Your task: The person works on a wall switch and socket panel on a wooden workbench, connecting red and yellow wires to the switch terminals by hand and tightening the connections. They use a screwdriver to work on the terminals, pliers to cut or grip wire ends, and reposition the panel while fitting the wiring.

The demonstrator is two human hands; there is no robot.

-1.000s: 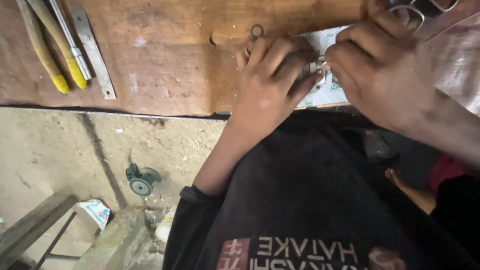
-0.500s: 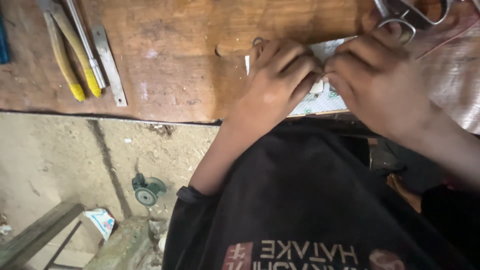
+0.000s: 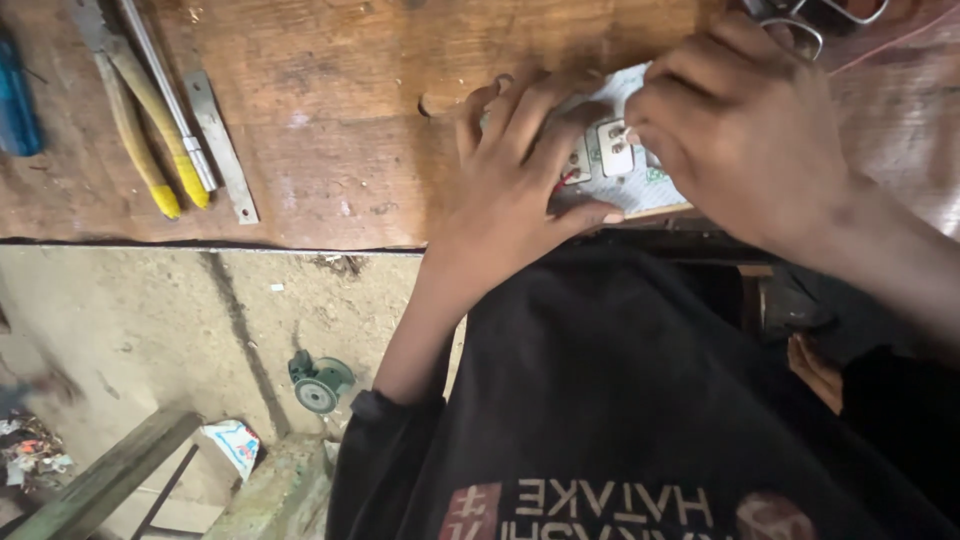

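Observation:
A white circuit board with small white block components lies at the near edge of a worn wooden bench. My left hand lies flat over the board's left part, thumb along its near edge, holding it down. My right hand comes in from the right, its fingertips pinched at one of the white components. Red wire shows under my left fingers. Most of the board is hidden by both hands.
Yellow-handled pliers, a metal strip and a blue-handled tool lie at the bench's left. Scissors handles show at the top right. Below the bench: a dusty concrete floor, a small green wheel, wooden planks and scraps.
The view has shifted down and right, so the tools sit nearer the left edge. My hands have parted a little, uncovering the white components on the board.

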